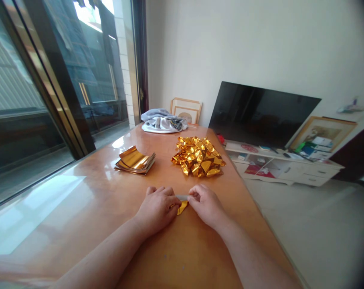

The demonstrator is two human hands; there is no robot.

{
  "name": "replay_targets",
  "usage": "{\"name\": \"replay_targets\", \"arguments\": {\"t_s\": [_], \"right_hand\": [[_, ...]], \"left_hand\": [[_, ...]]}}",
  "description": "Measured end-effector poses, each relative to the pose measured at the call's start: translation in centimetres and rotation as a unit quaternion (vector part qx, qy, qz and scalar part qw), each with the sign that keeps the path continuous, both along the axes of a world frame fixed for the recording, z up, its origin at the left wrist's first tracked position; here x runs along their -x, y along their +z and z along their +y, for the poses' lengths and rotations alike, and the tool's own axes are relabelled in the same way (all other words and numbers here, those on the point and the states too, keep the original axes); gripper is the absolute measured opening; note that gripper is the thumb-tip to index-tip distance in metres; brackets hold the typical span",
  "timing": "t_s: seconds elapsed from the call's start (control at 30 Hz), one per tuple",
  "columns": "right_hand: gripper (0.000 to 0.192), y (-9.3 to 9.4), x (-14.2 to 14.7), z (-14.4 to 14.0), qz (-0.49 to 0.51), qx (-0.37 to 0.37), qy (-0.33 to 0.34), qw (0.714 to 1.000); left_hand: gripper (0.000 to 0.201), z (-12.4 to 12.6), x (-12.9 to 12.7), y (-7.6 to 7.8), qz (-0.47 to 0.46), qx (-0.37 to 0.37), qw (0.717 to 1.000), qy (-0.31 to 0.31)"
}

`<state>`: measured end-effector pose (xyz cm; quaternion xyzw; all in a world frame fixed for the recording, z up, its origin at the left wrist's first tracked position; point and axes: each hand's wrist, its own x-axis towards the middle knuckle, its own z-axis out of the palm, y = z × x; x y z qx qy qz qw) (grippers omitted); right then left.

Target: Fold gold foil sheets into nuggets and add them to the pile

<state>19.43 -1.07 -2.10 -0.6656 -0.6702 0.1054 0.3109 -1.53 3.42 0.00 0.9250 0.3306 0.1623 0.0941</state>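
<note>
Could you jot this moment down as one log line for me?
left hand: on gold foil piece | right hand: pinching same piece | ahead: foil sheet stack, folded foil pile | surface: wooden table

Far end of table (79,208): cloth bundle (164,121), picture frame (186,109) behind it. Off the right edge: TV (260,114) leaning on wall, white cabinet (290,168) w/ boxes.

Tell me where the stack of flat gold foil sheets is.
The stack of flat gold foil sheets lies on the wooden table, left of the pile of folded gold pieces and beyond the left hand.
</note>
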Motion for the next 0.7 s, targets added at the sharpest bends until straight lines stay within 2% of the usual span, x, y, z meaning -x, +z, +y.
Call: {"name": "replay_targets", "arguments": {"t_s": [0.13, 0.33, 0.53, 0.7], "right_hand": [[0.024, 0.1, -0.2, 0.1, -0.051, 0.008, 0.020, 0.998], [0.007, 0.7, 0.0, 0.0, -0.097, 0.018, 0.052, 0.994], [0.014, 1.2, 0.9, -0.4, -0.120, -0.022, 0.041, 0.992], [0.008, 1.1, 1.5, -0.6, -0.066, 0.031, 0.087, 0.994]], "left_hand": [[0.022, 0.2, 0.1, -0.1, -0.006, 0.014, 1.000, -0.001], [0.020, 0.4, 0.2, -0.6, -0.021, 0.011, 1.000, 0.004], [0.020, 0.5, 0.2, -0.9, -0.028, 0.012, 1.000, 0.003], [0.021, 0.7, 0.2, -1.1, -0.027, 0.017, 0.999, 0.003]]}}
